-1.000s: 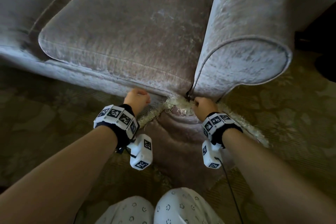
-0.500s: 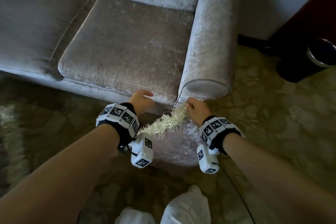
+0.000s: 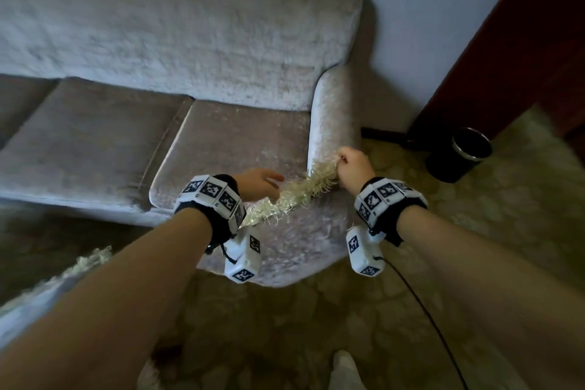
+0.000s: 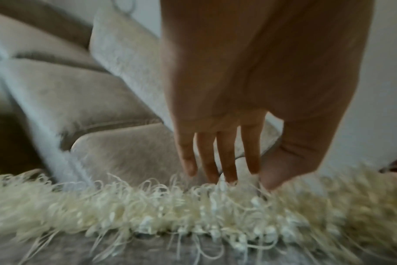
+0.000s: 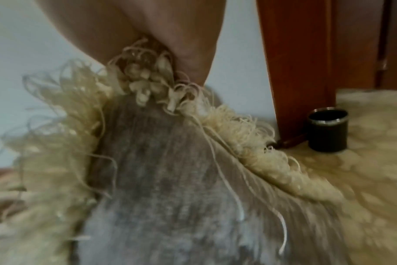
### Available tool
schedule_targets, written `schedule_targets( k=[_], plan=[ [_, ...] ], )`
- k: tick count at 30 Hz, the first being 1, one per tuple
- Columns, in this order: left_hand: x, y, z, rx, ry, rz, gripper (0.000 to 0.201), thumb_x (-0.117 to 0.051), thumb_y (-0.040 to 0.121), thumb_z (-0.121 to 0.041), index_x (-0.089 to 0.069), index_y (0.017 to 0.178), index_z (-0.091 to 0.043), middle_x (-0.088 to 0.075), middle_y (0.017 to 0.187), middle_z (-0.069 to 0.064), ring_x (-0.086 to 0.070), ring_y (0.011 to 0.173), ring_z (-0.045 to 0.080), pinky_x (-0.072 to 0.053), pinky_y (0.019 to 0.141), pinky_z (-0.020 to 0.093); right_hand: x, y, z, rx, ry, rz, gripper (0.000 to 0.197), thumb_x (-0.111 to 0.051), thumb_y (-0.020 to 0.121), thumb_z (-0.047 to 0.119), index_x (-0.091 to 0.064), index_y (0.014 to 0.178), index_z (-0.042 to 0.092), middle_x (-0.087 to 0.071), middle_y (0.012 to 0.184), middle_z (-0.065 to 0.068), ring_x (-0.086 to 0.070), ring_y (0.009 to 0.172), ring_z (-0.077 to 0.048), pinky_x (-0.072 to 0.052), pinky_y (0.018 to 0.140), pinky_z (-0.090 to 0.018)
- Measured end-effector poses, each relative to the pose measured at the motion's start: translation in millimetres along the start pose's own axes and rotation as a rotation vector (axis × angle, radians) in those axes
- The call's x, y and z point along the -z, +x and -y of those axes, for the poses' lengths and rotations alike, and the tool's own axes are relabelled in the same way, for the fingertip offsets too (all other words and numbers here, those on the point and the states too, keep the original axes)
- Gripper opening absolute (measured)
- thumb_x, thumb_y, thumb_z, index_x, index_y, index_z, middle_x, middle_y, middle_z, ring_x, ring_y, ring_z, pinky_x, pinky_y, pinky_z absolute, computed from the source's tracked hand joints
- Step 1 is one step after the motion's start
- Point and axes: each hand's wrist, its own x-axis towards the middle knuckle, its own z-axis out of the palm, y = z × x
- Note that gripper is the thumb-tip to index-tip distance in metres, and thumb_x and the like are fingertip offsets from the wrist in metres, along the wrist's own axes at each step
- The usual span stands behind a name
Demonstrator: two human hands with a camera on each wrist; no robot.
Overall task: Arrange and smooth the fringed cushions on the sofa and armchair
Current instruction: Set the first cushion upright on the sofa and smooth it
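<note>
A pale velvet sofa (image 3: 177, 41) stands against the wall ahead of me, on a patterned carpet (image 3: 493, 231), with a dark wooden door (image 3: 519, 51) at the right and a black bin (image 3: 457, 155) beside it. I judge I'm in the middle of lifting one fringed cushion (image 3: 294, 241) off the floor side to set it on the seat at the sofa's right end. It hangs in the air just in front of the right armrest (image 3: 332, 117), not yet resting on the seat cushion (image 3: 234, 142). My right hand (image 3: 354, 168) is clenched on the cushion's top corner, with a bunch of fringe (image 3: 300, 193) gathered in the fist. My left hand (image 3: 258, 182) is spread, fingers straight and apart, fingertips (image 4: 229, 176) just brushing the fringe along the top edge without gripping it. The next move, I think, calls for the left hand to take hold of the other corner, then both hands to carry the cushion forward and stand it against the backrest by the armrest, then smooth it. The cushion is grey-mauve crushed velvet with a shaggy cream looped fringe on its edges. The cloth sags loosely below my grip, so it will likely want plumping.
</note>
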Motion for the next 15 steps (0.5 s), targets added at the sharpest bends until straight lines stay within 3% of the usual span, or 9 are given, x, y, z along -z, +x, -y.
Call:
schedule_targets(
  k=[3, 5, 10, 13, 15],
  plan=[
    [25, -43, -22, -0.057, 0.197, -0.068, 0.064, -0.068, 0.083, -0.015, -0.037, 0.139, -0.013, -0.042, 0.142, 0.007, -0.041, 0.13, 0.028, -0.035, 0.104, 0.035, 31, -14, 57, 0.039, 0.104, -0.083, 0.029, -0.036, 0.088, -0.002, -0.038, 0.062, 0.011, -0.039, 0.065, -0.008, -0.04, 0.062, -0.021, -0.032, 0.052, -0.026],
    [40, -69, -36, -0.122, 0.22, -0.209, 0.074, -0.071, 0.08, -0.014, -0.032, 0.143, -0.009, -0.041, 0.144, 0.008, -0.041, 0.13, 0.028, -0.035, 0.103, 0.034, 52, -17, 101, 0.101, 0.109, -0.136, 0.036, -0.037, 0.091, 0.0, -0.033, 0.059, 0.015, -0.038, 0.061, -0.001, -0.037, 0.058, -0.018, -0.03, 0.047, -0.017],
    [84, -122, -62, -0.243, 0.266, -0.408, 0.059, -0.069, 0.078, -0.006, -0.044, 0.131, -0.008, -0.05, 0.131, 0.013, -0.051, 0.115, 0.03, -0.041, 0.086, 0.031, 93, -31, 179, 0.223, 0.196, -0.246, 0.038, -0.036, 0.097, 0.008, -0.034, 0.061, 0.019, -0.036, 0.063, 0.004, -0.033, 0.055, -0.008, -0.026, 0.047, -0.015],
    [100, -142, -70, -0.255, 0.369, -0.472, 0.065, -0.068, 0.079, -0.008, -0.037, 0.136, -0.009, -0.041, 0.135, 0.018, -0.048, 0.118, 0.035, -0.043, 0.096, 0.038, 116, -41, 214, 0.29, 0.295, -0.332, 0.04, -0.036, 0.096, 0.006, -0.036, 0.059, 0.019, -0.037, 0.061, 0.006, -0.033, 0.055, -0.007, -0.028, 0.044, -0.009],
    [105, -151, -73, -0.283, 0.419, -0.484, 0.069, -0.068, 0.078, -0.011, -0.034, 0.138, -0.012, -0.039, 0.134, 0.017, -0.046, 0.119, 0.036, -0.041, 0.101, 0.043, 132, -45, 233, 0.337, 0.339, -0.402, 0.041, -0.037, 0.096, 0.008, -0.04, 0.058, 0.023, -0.042, 0.062, 0.01, -0.04, 0.06, -0.009, -0.035, 0.056, -0.011]
  ],
)
